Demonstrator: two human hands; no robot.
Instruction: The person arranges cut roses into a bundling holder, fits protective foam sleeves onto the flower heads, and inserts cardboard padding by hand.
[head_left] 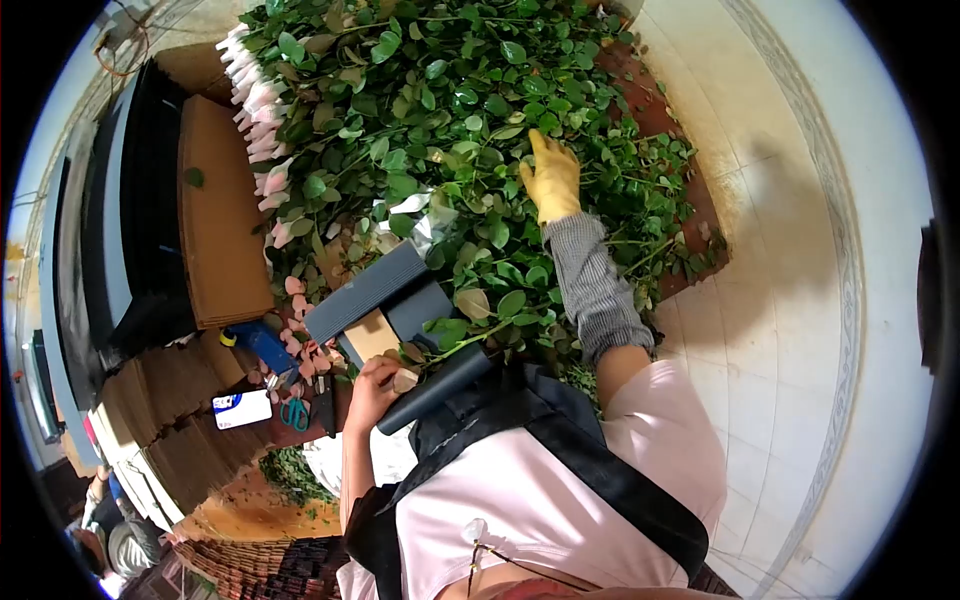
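Note:
My left hand [373, 393], bare, is closed at the head end of a leafy rose stem [470, 340], by a small pale piece. Beneath it lie a dark ribbed holder [372, 290] with a tan card [370, 335] and a dark roll [435, 388]. My right hand [552, 180], in a yellow glove with a grey knitted sleeve, rests on the heap of green rose stems [440, 130], thumb apart from the fingers. Nothing shows in its grasp. White-sleeved pink roses [262, 110] line the left edge of the heap.
Cardboard sheets [220, 215] stand at left, above stacked brown cardboard [185, 420]. Teal scissors [294, 413], a white-and-blue card [242, 409], a blue tool [262, 347] and pink petals [297, 310] lie near my left hand. Another person [125, 540] is at lower left.

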